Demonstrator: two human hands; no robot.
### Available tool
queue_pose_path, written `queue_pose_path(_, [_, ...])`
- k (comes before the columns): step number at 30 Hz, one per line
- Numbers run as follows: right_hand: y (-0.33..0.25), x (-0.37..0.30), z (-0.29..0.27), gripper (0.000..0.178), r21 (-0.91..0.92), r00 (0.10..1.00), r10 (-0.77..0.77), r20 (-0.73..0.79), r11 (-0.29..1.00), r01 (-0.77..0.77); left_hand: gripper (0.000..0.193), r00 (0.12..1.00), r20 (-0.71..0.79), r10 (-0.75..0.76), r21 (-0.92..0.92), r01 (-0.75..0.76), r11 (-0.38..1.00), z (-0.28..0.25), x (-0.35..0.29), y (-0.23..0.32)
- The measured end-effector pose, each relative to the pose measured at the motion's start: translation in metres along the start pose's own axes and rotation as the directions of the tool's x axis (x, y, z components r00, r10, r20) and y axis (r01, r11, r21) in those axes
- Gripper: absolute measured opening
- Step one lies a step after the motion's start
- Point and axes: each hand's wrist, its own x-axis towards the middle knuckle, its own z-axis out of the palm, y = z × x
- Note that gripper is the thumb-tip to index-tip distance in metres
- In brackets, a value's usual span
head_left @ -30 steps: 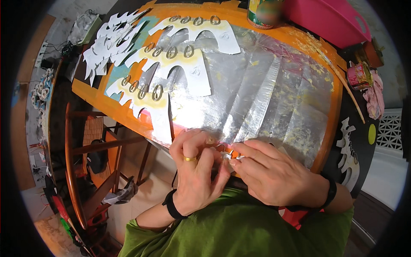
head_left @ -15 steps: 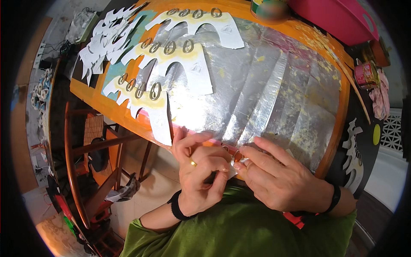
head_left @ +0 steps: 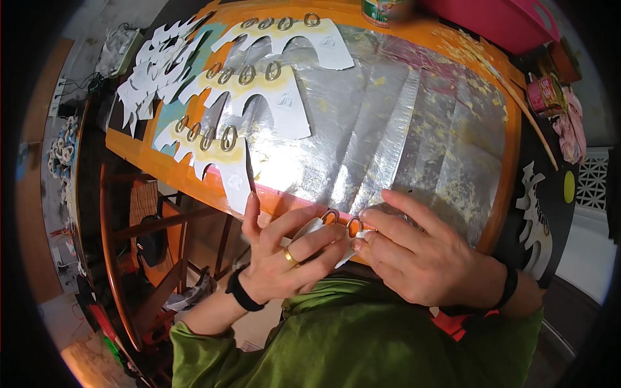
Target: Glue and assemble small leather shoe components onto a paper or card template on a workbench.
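Observation:
At the table's front edge, my left hand [head_left: 288,255] and my right hand [head_left: 417,262] are closed on one small white cut-out piece [head_left: 347,256], largely hidden by my fingers. Two oval metal rings [head_left: 330,215] stand up from its top edge between my hands. One finger of my left hand is raised off the piece. Further left lie three white jagged cut-outs [head_left: 294,123], smeared yellow, each with several metal ovals along its top. They rest partly on a silvery foil sheet [head_left: 381,116] stained with yellow.
A heap of white cut-outs [head_left: 155,74] lies at the far left of the orange table. A pink basin [head_left: 501,29], a can [head_left: 383,11] and a thin stick [head_left: 521,103] are along the far and right sides. Another cut-out [head_left: 535,236] lies right; a wooden chair [head_left: 110,246] stands left.
My left hand has shifted left and its fingers have spread somewhat, baring more of the white piece and the rings. My right hand has stayed on the piece. The whole view has shifted slightly.

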Motion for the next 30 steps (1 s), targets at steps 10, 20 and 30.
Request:
queue_pose_path(10, [0.005, 0.0, 0.002, 0.011, 0.009, 1.0, -0.026, -0.009, 1.0, 0.026, 0.014, 0.976, 0.043, 0.215, 0.031, -0.216, 0.976, -0.008, 0.009, -0.021])
queue_pose_path(20, [0.013, 0.013, 0.005, 0.012, 0.19, 0.998, 0.039, -0.039, 0.981, -0.031, 0.022, 0.974, 0.158, 0.16, -0.139, -0.138, 0.981, -0.017, 0.024, -0.017])
queue_pose_path(30, [0.009, 0.014, 0.008, 0.034, 0.144, 0.975, 0.222, -0.017, 0.965, -0.217, 0.04, 0.994, 0.031, 0.109, -0.032, -0.108, 0.994, -0.016, -0.009, -0.012])
